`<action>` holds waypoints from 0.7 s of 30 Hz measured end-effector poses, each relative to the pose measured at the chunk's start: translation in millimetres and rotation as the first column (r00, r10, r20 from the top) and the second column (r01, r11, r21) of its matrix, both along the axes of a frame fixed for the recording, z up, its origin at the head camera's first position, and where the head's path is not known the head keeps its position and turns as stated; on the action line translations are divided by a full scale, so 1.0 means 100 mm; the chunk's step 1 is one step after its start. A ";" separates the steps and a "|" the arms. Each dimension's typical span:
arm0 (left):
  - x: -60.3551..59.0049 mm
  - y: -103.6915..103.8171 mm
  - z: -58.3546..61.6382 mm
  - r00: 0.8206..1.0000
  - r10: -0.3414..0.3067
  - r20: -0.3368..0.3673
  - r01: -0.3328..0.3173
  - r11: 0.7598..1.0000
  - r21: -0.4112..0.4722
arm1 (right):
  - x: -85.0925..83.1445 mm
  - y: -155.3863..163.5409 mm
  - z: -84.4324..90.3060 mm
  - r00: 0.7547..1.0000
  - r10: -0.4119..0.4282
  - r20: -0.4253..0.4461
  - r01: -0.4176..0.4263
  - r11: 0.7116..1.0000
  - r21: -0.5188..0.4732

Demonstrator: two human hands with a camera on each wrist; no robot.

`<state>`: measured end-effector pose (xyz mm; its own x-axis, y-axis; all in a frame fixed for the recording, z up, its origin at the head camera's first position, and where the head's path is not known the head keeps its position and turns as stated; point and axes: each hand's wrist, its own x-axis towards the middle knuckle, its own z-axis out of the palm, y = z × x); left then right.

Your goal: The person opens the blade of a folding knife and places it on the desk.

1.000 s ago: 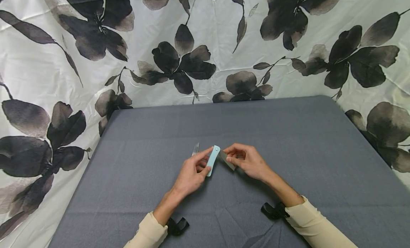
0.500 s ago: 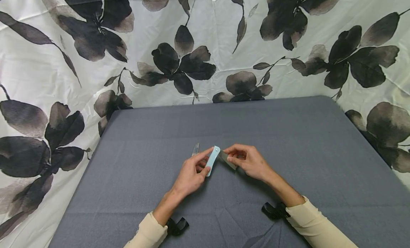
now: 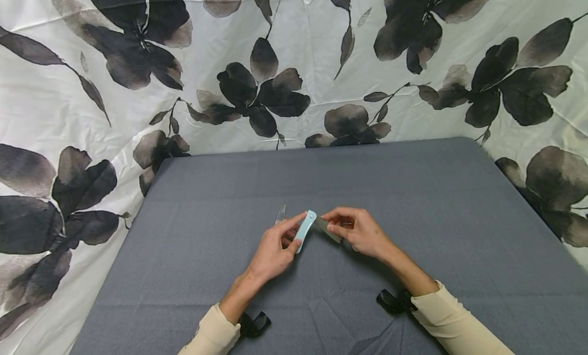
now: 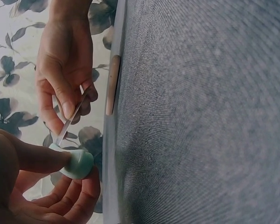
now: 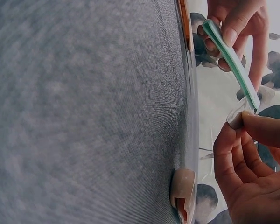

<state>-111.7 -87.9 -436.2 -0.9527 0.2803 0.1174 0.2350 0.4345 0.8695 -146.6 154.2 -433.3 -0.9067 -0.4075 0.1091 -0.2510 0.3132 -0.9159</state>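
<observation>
A folding knife with a pale blue handle (image 3: 305, 232) is held off the table between both hands, its metal blade (image 3: 328, 230) swung partway out at an angle. My left hand (image 3: 273, 250) grips the handle, index finger near the pivot end and thumb at the other end. The left wrist view shows the handle (image 4: 79, 163) end-on between thumb and fingers. My right hand (image 3: 358, 231) pinches the flat of the blade between thumb and fingers; in the right wrist view the fingertips cover most of that blade (image 5: 235, 116).
Beyond the left fingers another pointed metal blade (image 3: 281, 213) shows, its lower part hidden by the hand. A grey cloth covers the table (image 3: 413, 192), wrinkled near the front. Behind it hangs a white floral curtain (image 3: 340, 90). Black straps (image 3: 254, 324) sit at both wrists.
The right hand has shifted very slightly right with the blade, widening its angle to the handle a little. The left hand stays almost still. The curtain's left part has moved a little left.
</observation>
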 end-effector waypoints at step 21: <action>0.10 -0.08 -0.04 0.998 -0.051 -0.026 0.050 0.997 -0.057 | 0.12 0.00 -0.07 0.999 -0.022 -0.045 0.024 0.998 0.055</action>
<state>-101.7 -95.6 -440.0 -0.9339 0.3347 0.1257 0.2811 0.4699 0.8368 -134.6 153.8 -440.0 -0.9107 -0.3929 0.1276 -0.2833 0.3692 -0.8851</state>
